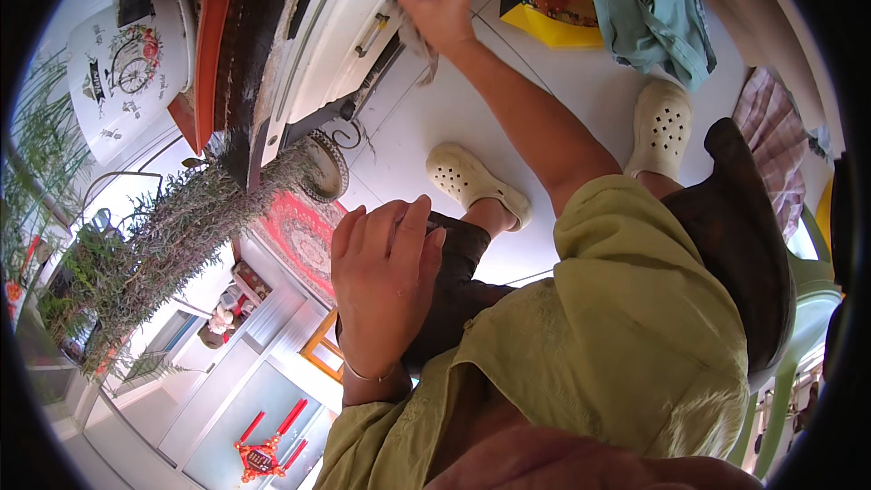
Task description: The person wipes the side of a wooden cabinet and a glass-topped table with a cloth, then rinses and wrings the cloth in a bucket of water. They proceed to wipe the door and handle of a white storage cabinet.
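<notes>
At the top, my right hand [442,10] grips a grey cloth [412,37] against a white panel with a metal handle [372,35], which looks like a cabinet door or drawer front [340,47]. Part of the cloth is bunched under the fingers, and its loose end hangs down beside the handle. My right arm reaches out past my knees. Nearer to me, my left hand [388,272] is raised by my left knee in dark trousers [452,265], back of the hand up, holding nothing. Whether it touches the knee I cannot tell. A thin bracelet [371,376] circles that wrist.
Above the panel runs a dark countertop edge [245,47] bearing a white printed flowerpot [129,75] in a reddish-brown tray [211,34]. A trailing plant [184,218] hangs at left. A yellow container [561,7] and a teal cloth [650,7] are ahead right; a green chair [810,299] is behind.
</notes>
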{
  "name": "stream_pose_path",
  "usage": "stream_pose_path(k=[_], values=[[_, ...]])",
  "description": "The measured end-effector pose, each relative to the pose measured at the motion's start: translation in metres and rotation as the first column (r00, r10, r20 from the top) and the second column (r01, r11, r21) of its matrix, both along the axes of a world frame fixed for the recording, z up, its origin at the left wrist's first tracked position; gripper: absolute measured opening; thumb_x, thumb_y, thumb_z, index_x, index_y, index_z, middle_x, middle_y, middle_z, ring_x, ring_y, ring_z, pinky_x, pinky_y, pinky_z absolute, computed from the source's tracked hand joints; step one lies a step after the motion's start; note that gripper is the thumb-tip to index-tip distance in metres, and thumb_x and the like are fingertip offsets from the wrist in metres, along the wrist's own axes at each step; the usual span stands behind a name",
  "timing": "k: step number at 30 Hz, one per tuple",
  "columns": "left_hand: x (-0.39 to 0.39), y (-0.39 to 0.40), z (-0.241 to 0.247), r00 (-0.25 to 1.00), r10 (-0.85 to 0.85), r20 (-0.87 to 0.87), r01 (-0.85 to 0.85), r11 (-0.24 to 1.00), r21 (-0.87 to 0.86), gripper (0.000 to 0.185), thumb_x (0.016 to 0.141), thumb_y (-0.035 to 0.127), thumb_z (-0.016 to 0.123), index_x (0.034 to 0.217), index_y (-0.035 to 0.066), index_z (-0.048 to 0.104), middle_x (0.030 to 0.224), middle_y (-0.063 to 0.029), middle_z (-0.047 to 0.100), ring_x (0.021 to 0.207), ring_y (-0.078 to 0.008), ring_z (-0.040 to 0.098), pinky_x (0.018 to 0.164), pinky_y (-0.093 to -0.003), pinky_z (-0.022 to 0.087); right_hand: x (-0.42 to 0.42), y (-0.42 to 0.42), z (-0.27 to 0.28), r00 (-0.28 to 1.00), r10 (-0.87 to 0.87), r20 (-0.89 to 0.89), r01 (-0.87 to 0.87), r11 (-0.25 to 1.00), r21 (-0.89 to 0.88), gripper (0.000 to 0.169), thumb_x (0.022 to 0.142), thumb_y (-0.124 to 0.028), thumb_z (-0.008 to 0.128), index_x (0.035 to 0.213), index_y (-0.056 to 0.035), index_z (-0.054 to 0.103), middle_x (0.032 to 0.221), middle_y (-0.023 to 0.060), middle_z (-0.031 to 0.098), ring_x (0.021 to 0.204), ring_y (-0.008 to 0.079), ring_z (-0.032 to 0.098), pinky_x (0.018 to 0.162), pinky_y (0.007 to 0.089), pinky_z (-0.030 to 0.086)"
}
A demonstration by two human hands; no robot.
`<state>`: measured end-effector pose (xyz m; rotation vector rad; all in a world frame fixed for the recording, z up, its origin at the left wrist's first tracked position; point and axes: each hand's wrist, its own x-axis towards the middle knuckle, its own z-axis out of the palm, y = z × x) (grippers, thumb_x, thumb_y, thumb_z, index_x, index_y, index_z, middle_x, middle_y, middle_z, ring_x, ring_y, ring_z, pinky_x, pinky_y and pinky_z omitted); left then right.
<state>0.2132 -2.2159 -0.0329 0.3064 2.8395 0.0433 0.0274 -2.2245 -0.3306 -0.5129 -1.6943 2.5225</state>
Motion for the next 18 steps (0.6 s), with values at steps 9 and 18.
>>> stream_pose_path(k=[9,18], values=[[-0.003,0.009,0.001,0.999,-0.005,0.032,0.004,1.0,0.019,0.032,0.075,0.006,0.071,0.106,0.003,0.063,0.096,-0.0121,0.063,0.088,-0.0313,0.06,0.081,-0.043,0.047,0.0,-0.005,0.0,0.983,-0.182,0.002,0.18,0.969,-0.167,0.015,0.075,-0.01,0.071,0.081,0.0018,0.064,0.073,0.0016,0.063,0.064,0.0095,0.056,0.058,0.0269,0.047],[-0.006,0.015,0.006,0.999,0.031,0.029,-0.031,1.0,0.001,0.032,0.076,0.008,0.071,0.107,0.004,0.063,0.096,-0.0115,0.063,0.089,-0.0311,0.06,0.084,-0.0428,0.047,-0.026,0.025,0.011,0.956,-0.265,0.129,0.294,0.898,-0.327,0.017,0.072,-0.012,0.069,0.079,0.0016,0.062,0.065,0.0087,0.063,0.059,0.016,0.057,0.058,0.0331,0.048]])
